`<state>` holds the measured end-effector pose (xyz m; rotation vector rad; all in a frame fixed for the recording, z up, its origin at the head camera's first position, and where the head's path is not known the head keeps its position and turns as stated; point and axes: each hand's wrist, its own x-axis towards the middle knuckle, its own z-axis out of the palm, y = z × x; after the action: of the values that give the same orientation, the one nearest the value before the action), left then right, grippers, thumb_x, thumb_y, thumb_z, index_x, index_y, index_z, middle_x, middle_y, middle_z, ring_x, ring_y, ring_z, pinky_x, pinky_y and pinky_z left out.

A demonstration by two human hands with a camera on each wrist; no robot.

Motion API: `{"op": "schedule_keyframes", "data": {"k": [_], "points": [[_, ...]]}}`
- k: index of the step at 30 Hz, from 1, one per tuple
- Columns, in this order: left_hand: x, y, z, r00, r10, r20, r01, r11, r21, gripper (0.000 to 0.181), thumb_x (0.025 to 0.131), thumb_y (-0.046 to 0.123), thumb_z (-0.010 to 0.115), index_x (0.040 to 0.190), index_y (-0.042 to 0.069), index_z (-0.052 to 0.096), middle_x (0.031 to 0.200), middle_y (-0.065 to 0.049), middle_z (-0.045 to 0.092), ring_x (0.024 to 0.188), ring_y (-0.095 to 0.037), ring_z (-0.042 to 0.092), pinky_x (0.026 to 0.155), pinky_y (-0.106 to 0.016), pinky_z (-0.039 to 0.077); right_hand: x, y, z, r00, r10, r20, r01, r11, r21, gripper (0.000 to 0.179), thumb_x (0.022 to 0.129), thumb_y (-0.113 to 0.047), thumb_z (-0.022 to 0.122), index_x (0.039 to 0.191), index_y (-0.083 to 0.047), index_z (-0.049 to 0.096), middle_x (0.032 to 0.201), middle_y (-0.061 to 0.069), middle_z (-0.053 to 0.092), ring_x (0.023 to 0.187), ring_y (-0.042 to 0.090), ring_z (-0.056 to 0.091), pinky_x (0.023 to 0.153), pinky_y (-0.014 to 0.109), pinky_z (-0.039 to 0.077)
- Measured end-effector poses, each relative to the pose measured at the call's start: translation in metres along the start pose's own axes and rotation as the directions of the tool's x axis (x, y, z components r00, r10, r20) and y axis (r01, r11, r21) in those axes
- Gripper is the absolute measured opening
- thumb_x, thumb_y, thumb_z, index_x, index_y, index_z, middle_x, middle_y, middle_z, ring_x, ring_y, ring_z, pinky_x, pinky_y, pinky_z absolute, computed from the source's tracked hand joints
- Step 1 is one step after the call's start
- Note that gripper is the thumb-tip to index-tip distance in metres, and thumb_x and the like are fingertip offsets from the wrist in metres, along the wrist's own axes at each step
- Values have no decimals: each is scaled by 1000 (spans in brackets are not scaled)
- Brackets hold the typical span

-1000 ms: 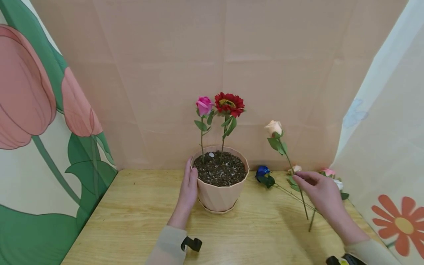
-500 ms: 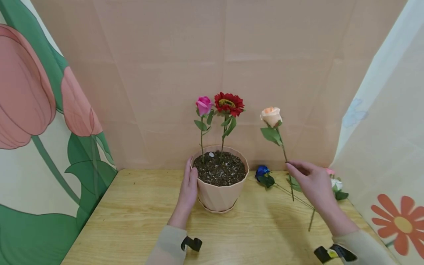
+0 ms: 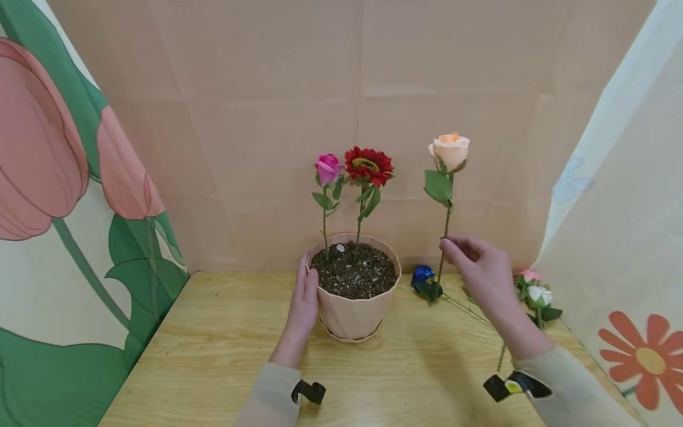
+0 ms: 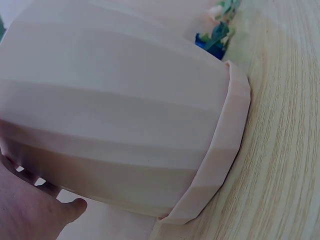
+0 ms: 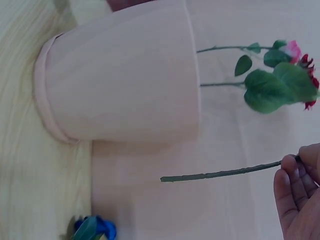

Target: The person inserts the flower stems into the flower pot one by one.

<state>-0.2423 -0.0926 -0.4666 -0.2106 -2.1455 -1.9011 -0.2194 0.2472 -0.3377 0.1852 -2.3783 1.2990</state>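
Note:
A pale pink flowerpot [image 3: 352, 317] full of dark soil [image 3: 354, 273] stands on the table, with a pink rose [image 3: 328, 169] and a red gerbera-like flower [image 3: 369, 166] upright in it. My left hand [image 3: 303, 305] rests along the pot's left side with its fingers fairly straight. To the right of the pot, my right hand [image 3: 482, 270] pinches the stem of a peach rose [image 3: 449, 151] between thumb and fingertips. The rose is held nearly upright, bloom on top. In the right wrist view the bare lower end of its stem [image 5: 220, 174] points down beside the pot.
A blue rose [image 3: 423, 279] lies on the wooden table [image 3: 235, 332] right of the pot. Farther right lie a white rose [image 3: 540, 295] and a pink flower [image 3: 528, 274]. A beige cloth wall [image 3: 256, 148] rises behind, with printed flower panels on both sides.
My right hand has lifted the peach rose up and leftward, turning it from tilted to nearly upright. My left hand and the pot have stayed in place.

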Motion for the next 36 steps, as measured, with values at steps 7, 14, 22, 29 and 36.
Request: {"op": "schedule_keyframes", "data": {"k": [7, 14, 22, 29, 36], "points": [[0, 1, 0, 1000, -2, 0, 2, 1000, -6, 57, 123, 42, 30, 178, 34, 17, 184, -7, 16, 165, -40, 21, 131, -66, 18, 9, -23, 13, 996, -78, -40, 80, 996, 39, 36, 109, -42, 72, 120, -9, 83, 103, 3, 82, 89, 8, 75, 76, 15, 55], [2, 0, 0, 1000, 9, -11, -9, 1000, 11, 58, 123, 43, 33, 178, 33, 18, 183, -6, 17, 165, -40, 23, 131, -64, 20, 20, -40, 23, 992, -105, -73, 113, 987, 116, 34, 108, -36, 76, 119, -5, 82, 100, 11, 82, 84, 7, 74, 76, 15, 57], [2, 0, -1, 1000, 9, -11, -9, 1000, 11, 58, 123, 42, 32, 178, 33, 17, 183, -7, 16, 165, -41, 22, 131, -66, 19, 31, -50, 41, 990, -123, -75, 137, 967, 213, 30, 107, -28, 77, 114, 1, 81, 96, 14, 80, 81, 11, 74, 78, 18, 59], [2, 1, 0, 1000, 11, -15, -11, 1000, 9, 58, 123, 42, 32, 178, 32, 18, 183, -7, 18, 165, -40, 23, 131, -65, 19, 40, -47, 59, 989, -140, -49, 147, 969, 200, 28, 108, -26, 75, 113, 2, 79, 99, 17, 80, 81, 9, 73, 75, 18, 59], [1, -1, 0, 1000, 10, -13, -10, 1000, 13, 58, 123, 40, 31, 178, 30, 19, 183, -9, 18, 164, -42, 24, 131, -65, 20, 46, -34, 76, 986, -162, -37, 166, 974, 152, 21, 109, -20, 74, 108, 0, 78, 95, 16, 80, 80, 13, 74, 70, 17, 56]]}}
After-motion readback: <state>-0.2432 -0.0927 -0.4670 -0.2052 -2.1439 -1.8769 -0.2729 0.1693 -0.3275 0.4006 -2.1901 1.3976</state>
